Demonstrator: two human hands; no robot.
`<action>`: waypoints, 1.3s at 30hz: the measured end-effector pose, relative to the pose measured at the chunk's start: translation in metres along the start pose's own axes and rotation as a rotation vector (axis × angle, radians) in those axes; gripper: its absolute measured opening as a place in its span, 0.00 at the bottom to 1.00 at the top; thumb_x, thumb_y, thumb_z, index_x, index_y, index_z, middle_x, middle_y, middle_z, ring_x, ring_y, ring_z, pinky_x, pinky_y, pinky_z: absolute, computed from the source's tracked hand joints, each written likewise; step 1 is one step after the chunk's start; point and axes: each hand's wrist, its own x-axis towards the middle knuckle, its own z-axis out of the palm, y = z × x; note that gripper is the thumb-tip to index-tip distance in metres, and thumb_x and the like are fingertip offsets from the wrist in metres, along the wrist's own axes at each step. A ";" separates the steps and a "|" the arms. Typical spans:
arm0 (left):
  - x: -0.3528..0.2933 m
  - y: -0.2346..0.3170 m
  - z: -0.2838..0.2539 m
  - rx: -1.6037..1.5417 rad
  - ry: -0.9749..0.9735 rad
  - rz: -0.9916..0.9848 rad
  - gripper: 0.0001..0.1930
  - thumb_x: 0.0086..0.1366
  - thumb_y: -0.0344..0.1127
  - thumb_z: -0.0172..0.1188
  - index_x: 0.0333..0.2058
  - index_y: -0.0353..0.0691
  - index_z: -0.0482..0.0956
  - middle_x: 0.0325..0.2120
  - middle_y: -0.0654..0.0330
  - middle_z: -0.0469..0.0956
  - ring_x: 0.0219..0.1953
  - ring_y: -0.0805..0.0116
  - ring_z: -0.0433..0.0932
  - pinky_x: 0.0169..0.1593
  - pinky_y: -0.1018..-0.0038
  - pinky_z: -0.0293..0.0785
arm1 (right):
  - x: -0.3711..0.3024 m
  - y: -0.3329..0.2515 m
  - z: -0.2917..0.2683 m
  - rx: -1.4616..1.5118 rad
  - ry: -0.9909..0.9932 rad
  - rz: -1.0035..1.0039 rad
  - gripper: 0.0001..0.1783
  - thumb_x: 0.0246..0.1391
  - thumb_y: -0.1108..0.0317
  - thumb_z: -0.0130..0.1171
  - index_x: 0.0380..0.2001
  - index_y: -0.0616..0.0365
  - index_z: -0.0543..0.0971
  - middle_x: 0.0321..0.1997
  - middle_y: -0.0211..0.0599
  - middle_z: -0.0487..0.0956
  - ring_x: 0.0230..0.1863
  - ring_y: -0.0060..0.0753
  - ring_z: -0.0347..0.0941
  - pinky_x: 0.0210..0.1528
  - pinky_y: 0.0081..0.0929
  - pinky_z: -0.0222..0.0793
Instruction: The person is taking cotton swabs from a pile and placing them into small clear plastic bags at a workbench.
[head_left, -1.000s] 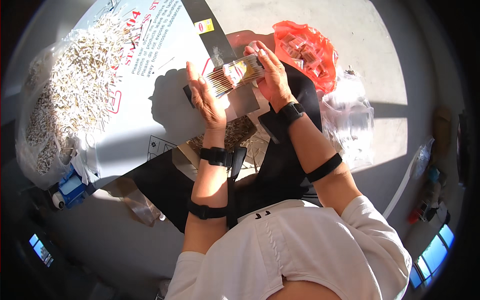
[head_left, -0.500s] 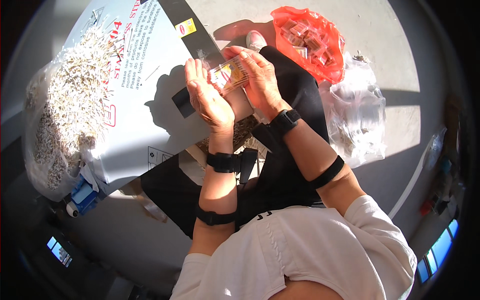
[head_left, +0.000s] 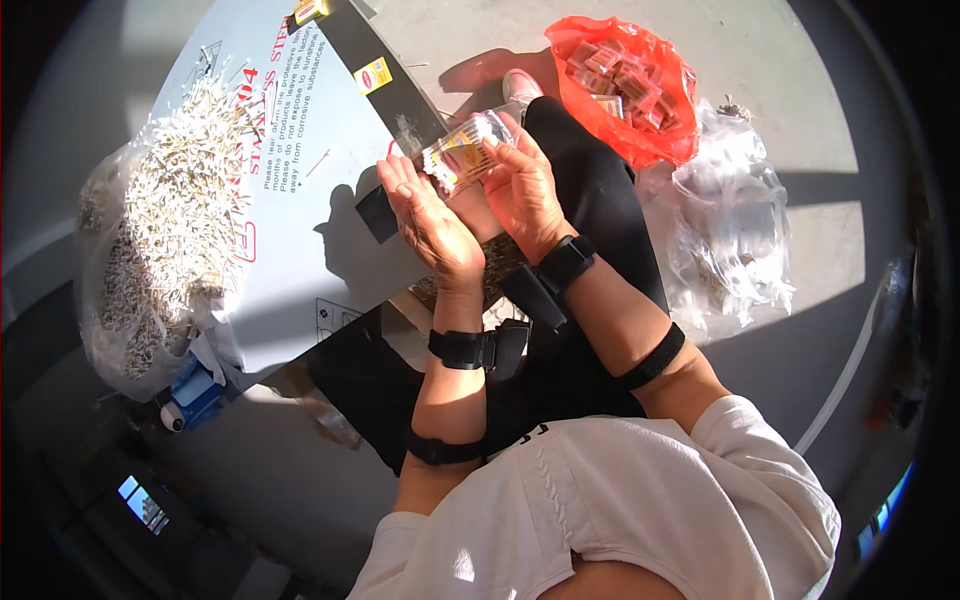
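A small clear pack of cotton swabs (head_left: pixel 460 156) with a yellow and red label is gripped in my right hand (head_left: pixel 528 190), thumb on its front. My left hand (head_left: pixel 437 228) is open beside the pack's left end, fingers stretched and palm turned up toward it. Whether those fingertips touch the pack, I cannot tell. To the left, a heap of loose cotton swabs (head_left: pixel 195 190) spills from a clear plastic bag (head_left: pixel 105 255) onto a board with a printed covering (head_left: pixel 290 260). One loose swab (head_left: pixel 318 162) lies on the board.
Yellow label cards (head_left: pixel 373 76) lie along the board's dark far edge. A red plastic bag (head_left: pixel 683 90) full of swab packs stands on the floor at right, with clear plastic bags (head_left: pixel 728 235) below it. A blue and white object (head_left: pixel 190 398) sits under the heap.
The pack, still in my right hand, is tilted more, and its swab ends show better. My left hand has turned slightly beside it. The whole view has shifted a little.
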 end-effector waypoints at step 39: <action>-0.017 0.039 -0.009 0.057 -0.060 -0.407 0.32 0.74 0.52 0.41 0.60 0.25 0.58 0.55 0.35 0.68 0.53 0.53 0.72 0.53 0.66 0.67 | 0.013 0.004 0.012 0.064 0.018 -0.024 0.22 0.53 0.79 0.57 0.53 0.65 0.68 0.50 0.46 0.78 0.52 0.43 0.74 0.58 0.42 0.69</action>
